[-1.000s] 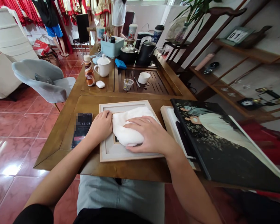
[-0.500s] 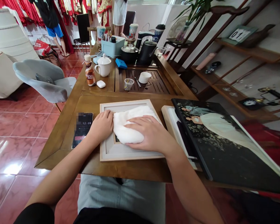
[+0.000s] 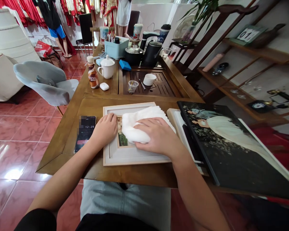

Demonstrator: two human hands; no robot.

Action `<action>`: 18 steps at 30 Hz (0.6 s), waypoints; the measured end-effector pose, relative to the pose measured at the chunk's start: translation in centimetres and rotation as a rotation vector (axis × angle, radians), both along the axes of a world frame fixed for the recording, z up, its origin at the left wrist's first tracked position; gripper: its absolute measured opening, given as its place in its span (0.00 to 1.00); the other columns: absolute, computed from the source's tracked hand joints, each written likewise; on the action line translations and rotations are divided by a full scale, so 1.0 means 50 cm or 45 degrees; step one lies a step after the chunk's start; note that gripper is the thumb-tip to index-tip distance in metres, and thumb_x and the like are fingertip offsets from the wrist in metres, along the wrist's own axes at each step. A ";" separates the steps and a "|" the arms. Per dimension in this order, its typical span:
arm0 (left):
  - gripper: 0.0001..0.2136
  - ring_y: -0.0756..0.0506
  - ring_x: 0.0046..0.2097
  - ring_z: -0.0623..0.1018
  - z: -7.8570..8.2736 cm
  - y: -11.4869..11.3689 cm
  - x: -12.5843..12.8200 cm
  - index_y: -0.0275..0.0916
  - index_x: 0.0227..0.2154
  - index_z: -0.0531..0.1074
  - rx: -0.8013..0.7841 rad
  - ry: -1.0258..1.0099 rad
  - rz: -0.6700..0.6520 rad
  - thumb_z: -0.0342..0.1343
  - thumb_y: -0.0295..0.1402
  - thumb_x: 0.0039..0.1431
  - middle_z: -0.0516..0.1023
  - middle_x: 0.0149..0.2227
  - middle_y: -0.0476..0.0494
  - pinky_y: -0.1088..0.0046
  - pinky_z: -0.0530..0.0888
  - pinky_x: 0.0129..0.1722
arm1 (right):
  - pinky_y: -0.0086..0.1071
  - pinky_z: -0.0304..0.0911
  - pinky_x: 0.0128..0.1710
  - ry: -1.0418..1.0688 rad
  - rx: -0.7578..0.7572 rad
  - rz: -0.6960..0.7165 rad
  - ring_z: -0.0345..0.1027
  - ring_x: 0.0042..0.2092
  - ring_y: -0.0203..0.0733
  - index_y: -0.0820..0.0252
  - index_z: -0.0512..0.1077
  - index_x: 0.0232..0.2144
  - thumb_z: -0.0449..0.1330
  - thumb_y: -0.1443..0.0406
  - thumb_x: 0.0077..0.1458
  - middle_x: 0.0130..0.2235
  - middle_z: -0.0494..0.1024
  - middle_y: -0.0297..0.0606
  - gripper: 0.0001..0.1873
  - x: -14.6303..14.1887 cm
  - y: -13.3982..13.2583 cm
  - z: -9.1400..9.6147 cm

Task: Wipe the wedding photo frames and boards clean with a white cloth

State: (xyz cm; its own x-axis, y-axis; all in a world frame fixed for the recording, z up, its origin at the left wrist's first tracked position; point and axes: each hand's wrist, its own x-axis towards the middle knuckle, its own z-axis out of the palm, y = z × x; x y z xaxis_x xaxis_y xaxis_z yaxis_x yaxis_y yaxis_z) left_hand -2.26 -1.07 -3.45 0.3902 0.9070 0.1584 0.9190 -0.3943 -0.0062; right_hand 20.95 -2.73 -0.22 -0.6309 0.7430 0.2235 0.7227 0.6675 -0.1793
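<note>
Pressing the white cloth onto the picture frame, right hand grips it; left hand touches the frame's left side, grip unclear.

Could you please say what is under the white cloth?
A picture in a pale frame lies under the white cloth; the picture's left strip shows, the rest is covered.

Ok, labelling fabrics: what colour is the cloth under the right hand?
White cloth, clearest in the head view.

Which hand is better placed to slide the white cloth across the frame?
The right hand, I would judge: it rests on the cloth. The left hand lies on the left side of the frame, apart from the cloth, so it seems better placed for steadying.
</note>
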 end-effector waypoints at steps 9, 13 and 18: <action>0.16 0.37 0.59 0.75 0.003 -0.001 -0.001 0.30 0.57 0.68 -0.014 0.011 0.008 0.43 0.27 0.72 0.73 0.60 0.30 0.59 0.70 0.61 | 0.48 0.56 0.56 0.028 -0.054 0.114 0.72 0.53 0.54 0.57 0.77 0.46 0.66 0.57 0.51 0.51 0.81 0.42 0.20 -0.005 -0.005 0.004; 0.17 0.37 0.60 0.74 0.002 0.000 -0.001 0.29 0.57 0.67 0.007 -0.002 -0.017 0.41 0.28 0.73 0.73 0.60 0.29 0.59 0.70 0.61 | 0.49 0.56 0.54 -0.023 0.035 -0.003 0.72 0.53 0.56 0.59 0.77 0.45 0.64 0.58 0.53 0.51 0.81 0.45 0.18 -0.003 -0.004 0.005; 0.17 0.36 0.59 0.75 -0.002 0.000 -0.003 0.30 0.57 0.67 0.009 -0.010 -0.002 0.43 0.28 0.71 0.73 0.60 0.29 0.58 0.70 0.60 | 0.47 0.57 0.56 0.040 -0.070 0.169 0.72 0.54 0.53 0.57 0.77 0.46 0.65 0.58 0.51 0.51 0.81 0.42 0.19 -0.004 -0.007 0.007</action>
State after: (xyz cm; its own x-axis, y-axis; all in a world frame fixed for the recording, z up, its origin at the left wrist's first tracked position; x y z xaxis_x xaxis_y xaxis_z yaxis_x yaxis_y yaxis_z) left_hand -2.40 -1.08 -3.56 0.3903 0.9052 0.1682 0.9184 -0.3957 -0.0015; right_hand 20.75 -3.06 0.12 -0.7179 0.6650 0.2058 0.6221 0.7455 -0.2390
